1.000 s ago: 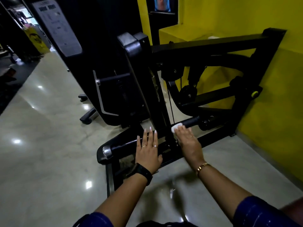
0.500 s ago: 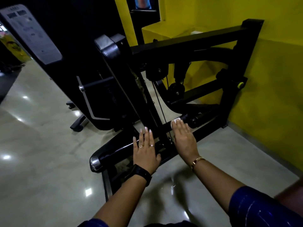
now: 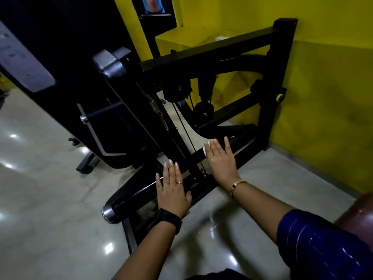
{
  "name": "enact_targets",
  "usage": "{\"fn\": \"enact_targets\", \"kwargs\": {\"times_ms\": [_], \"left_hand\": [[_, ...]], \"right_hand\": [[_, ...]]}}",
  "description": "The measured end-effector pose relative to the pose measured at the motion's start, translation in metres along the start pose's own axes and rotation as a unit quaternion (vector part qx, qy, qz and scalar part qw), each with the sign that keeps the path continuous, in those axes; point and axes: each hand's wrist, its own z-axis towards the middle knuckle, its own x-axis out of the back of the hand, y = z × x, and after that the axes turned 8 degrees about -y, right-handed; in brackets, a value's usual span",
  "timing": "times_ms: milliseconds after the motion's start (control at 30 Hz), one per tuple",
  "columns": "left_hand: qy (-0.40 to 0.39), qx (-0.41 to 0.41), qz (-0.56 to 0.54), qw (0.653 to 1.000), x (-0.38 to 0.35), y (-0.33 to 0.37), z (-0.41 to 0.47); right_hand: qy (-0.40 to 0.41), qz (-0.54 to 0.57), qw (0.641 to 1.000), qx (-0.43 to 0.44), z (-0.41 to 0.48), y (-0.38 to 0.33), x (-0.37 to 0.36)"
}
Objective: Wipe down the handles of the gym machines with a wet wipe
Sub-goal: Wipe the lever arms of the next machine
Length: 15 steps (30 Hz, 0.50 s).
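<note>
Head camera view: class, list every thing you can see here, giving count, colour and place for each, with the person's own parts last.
machine frame: one, black, against the wall
handle: one, black, low on the frame
low bar: one, black with a chrome end, near the floor
wet wipe: one, white, on the handle
knob: one, yellow-green, on the frame's upright
wall: one, yellow, right
floor: one, pale and glossy, left and below
watch: one, black, left wrist
bracelet: one, gold, right wrist
left grip: one, bare hand, flat on the low bar
right grip: one, bare hand, straight fingers pressing the wet wipe
</note>
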Motion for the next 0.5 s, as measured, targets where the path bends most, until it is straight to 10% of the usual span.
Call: {"fn": "enact_targets", "kwargs": {"times_ms": [500], "left_hand": [[0.045, -0.021, -0.006, 0.999, -0.009, -0.003, 0.002]], "right_hand": [[0.093, 0.145, 0.971, 0.163, -0.012, -0.038, 0.005]]}}
